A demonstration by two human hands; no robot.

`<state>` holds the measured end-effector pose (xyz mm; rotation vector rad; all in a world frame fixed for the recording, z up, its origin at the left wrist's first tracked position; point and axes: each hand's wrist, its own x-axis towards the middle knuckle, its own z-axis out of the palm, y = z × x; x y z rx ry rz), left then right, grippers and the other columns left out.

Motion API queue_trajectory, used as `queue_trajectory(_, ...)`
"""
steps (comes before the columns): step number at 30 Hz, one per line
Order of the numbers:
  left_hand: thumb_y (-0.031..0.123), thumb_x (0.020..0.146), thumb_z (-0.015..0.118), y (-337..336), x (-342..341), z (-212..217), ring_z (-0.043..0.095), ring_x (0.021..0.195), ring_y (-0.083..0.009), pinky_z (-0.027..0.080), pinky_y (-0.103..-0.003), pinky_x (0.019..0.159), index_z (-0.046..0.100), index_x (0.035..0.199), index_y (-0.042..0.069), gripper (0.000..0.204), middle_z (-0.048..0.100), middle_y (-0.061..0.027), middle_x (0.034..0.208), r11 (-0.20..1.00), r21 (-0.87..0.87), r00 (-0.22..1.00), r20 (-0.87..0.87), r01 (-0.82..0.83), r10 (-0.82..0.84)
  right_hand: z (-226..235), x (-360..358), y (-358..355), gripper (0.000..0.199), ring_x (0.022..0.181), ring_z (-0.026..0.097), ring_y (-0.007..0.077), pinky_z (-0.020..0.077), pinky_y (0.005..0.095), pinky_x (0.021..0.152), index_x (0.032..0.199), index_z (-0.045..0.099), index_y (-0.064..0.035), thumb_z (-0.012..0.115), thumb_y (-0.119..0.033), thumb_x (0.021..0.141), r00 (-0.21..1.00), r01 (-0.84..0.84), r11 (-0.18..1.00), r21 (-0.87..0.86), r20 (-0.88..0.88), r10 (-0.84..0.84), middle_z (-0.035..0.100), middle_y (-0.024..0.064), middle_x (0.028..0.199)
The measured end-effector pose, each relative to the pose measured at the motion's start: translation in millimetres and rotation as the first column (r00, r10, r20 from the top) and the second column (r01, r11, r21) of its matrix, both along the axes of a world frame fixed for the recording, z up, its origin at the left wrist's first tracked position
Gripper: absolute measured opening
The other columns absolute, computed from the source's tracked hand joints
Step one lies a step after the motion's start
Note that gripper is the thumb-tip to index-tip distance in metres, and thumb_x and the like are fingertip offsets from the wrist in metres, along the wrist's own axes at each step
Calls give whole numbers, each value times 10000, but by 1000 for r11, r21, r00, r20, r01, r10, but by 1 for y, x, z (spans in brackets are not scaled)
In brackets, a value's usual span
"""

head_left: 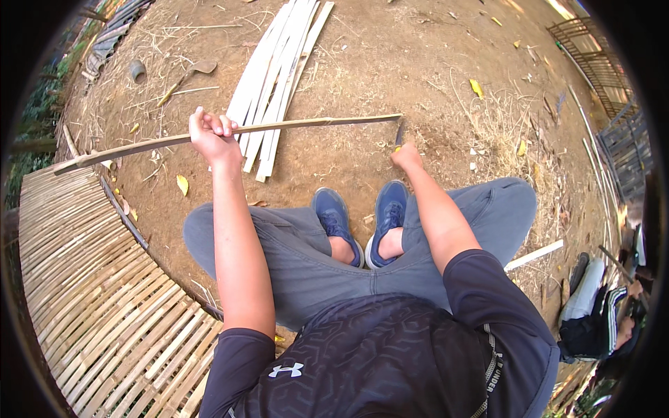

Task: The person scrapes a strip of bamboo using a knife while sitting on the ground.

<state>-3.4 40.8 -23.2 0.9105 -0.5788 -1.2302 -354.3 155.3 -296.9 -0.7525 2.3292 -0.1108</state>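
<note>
My left hand (213, 136) is closed around a long, narrow bamboo strip (306, 124), which runs nearly level across the view above my knees. One end reaches past the slatted bamboo panel's upper edge on the left; the other stops in front of my right hand (406, 157). That hand is closed on the handle of a small knife (400, 131), of which a dark blade and a bit of yellow show. The blade points away from me and meets the strip at or near its right end. Most of the handle is hidden in my fingers.
Pale split strips (279, 76) lie in a bundle on the dirt ground beyond my left hand. A slatted bamboo panel (104, 279) fills the lower left. Another tool with a curved blade (203, 67) lies farther off. A person (592, 320) sits at the right.
</note>
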Motion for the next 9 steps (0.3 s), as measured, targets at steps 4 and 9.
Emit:
queue_trajectory(4,286,921,482,2,-4,4,306,390,-114,335,-301,477,411,701,156,265,304,25,479,998,-60,1000,-2,-16,16,16,-28,-15,209,643,676,223,555,352,503,1032,549,-11,591,-101,848,783,301,946,117,535,-315,659,157,780)
queue_trajectory(9,308,940,451,7,4,9,321,352,-108,340,-287,432,423,718,161,268,310,25,450,987,-76,990,-20,-143,142,65,-20,-22,231,507,589,188,502,325,401,1109,513,-1,489,-39,883,826,231,967,-107,547,-137,600,133,716)
